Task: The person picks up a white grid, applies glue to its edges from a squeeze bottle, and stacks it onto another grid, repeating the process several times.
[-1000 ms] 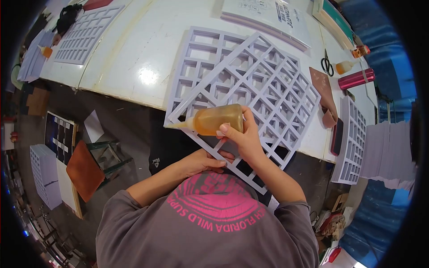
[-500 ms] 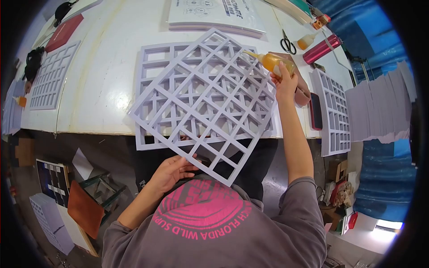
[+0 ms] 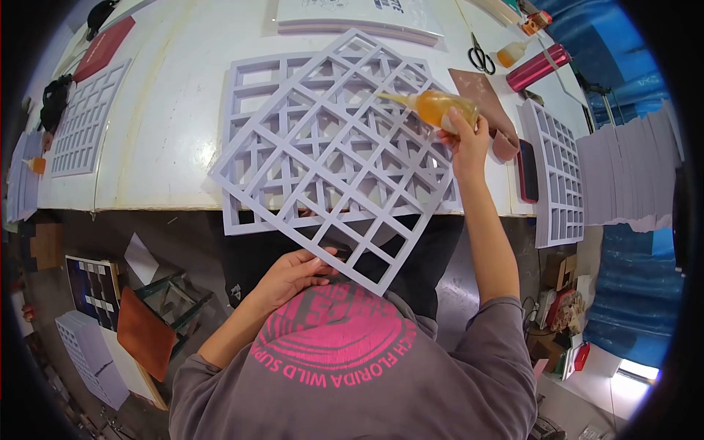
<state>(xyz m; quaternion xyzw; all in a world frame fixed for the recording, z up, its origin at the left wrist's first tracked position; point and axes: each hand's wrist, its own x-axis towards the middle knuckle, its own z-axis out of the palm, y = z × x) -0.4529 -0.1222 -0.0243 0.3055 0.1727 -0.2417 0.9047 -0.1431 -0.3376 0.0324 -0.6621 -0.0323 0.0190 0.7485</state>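
corner over the edge, bottle over the bars

you hold a squeeze bottle (image 3: 440,110) of amber liquid in your right hand (image 3: 466,139), fingers closed around its base, the nozzle (image 3: 397,97) aimed left above the far part of the upper lattice (image 3: 273,220). your left hand (image 3: 293,277) is half curled at that lattice's near edge; how firmly it grips, you cannot tell from here.

the upper lattice lies askew on the lower lattice (image 3: 230,136), its near corner jutting past the worktop (image 3: 172,147) above your lap. a downward press on that overhang could tip the piece or skid it across the one below.

too hard a squeeze could send liquid off the narrow bars and through the openings, where it might stick the two lattices together. a low nozzle could catch a bar, and a swing of your right forearm could knock the nearby phone (image 3: 527,172).
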